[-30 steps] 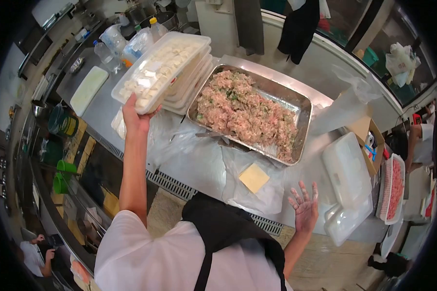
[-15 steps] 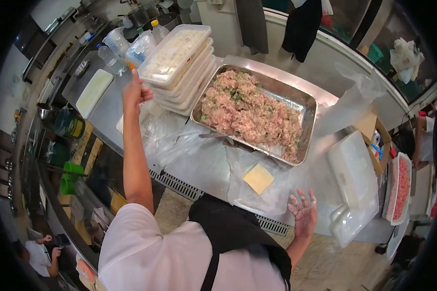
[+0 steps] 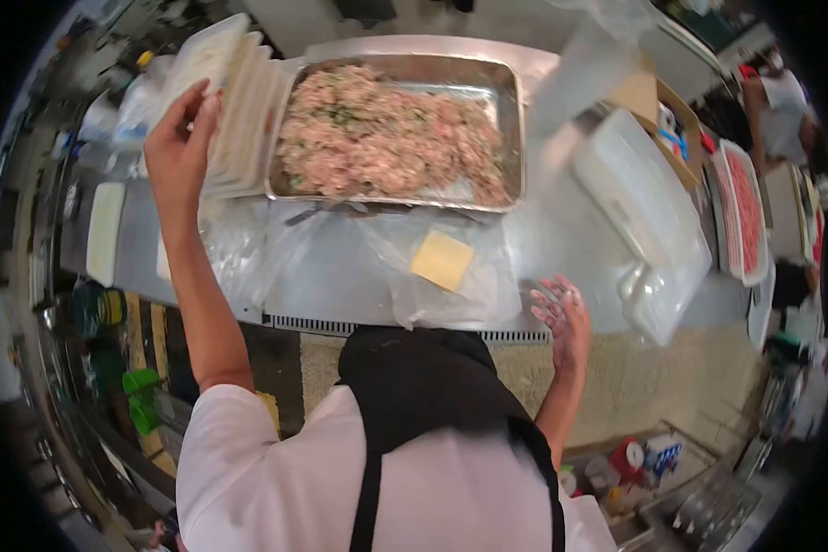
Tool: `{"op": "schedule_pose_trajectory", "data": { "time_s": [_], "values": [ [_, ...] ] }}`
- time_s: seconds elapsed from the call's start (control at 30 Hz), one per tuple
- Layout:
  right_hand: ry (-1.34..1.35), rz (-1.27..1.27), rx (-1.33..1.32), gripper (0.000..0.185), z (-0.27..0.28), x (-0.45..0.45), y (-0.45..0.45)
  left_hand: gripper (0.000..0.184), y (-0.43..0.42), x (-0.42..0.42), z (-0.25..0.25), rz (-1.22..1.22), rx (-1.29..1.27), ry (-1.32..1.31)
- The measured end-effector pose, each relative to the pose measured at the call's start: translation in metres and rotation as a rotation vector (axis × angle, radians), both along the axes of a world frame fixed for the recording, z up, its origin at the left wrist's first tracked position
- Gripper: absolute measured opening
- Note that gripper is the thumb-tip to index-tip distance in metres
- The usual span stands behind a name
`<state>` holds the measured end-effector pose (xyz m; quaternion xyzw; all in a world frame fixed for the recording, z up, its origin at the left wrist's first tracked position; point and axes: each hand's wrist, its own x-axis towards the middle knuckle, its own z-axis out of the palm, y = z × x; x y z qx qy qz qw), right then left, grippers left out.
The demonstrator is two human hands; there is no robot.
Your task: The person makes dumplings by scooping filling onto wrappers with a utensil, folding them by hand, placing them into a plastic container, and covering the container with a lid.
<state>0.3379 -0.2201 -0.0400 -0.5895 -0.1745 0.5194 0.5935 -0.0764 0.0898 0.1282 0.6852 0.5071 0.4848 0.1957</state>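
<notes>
My left hand is raised in front of a stack of lidded plastic containers. Its fingers are half bent with the thumb apart, and I cannot tell whether they touch the stack. My right hand, smeared with pale residue, hovers open at the table's front edge, holding nothing. Between the hands, a yellow square stack of wrappers lies on a clear plastic sheet. Behind it stands a metal tray of minced meat with green bits. A flat metal utensil lies by the tray's front rim.
Clear plastic bags lie left of the wrappers. A translucent container and lid rest at the right, near a cardboard box and a white basket of pink meat. At far left is a pale green board. Another person stands at the right.
The view has turned and shifted. My left hand has gone from pointing with an extended finger to a half-bent shape by the container stack. My right hand stays open near the table edge.
</notes>
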Motion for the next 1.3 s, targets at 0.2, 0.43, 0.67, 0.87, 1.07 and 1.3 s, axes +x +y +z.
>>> {"op": "schedule_pose_trajectory", "data": {
  "time_s": [0.2,0.43,0.67,0.87,1.07,1.3],
  "values": [
    [-0.335,-0.005,-0.176,0.028,-0.027,-0.014,-0.008,0.026,-0.093,0.079,-0.065,-0.588,-0.586,0.237],
    [-0.696,0.239,-0.074,0.031,-0.032,-0.058,0.042,0.031,-0.126,0.1,-0.172,-0.493,-0.586,0.543],
    [-1.297,0.192,-0.342,0.044,-0.058,-0.061,0.049,0.033,-0.133,0.089,-0.189,-0.366,-0.434,0.436],
    [-1.051,0.2,-0.193,0.043,-0.092,-0.039,0.027,0.021,-0.113,0.071,-0.108,-0.215,-0.186,0.313],
    [-1.022,0.114,-0.119,0.038,-0.076,-0.038,0.053,0.004,-0.045,0.034,-0.147,-0.236,-0.247,0.838],
    [-0.898,0.006,0.012,0.034,-0.045,-0.019,0.125,0.01,-0.017,0.058,-0.106,-0.347,-0.132,1.144]
  ]
}}
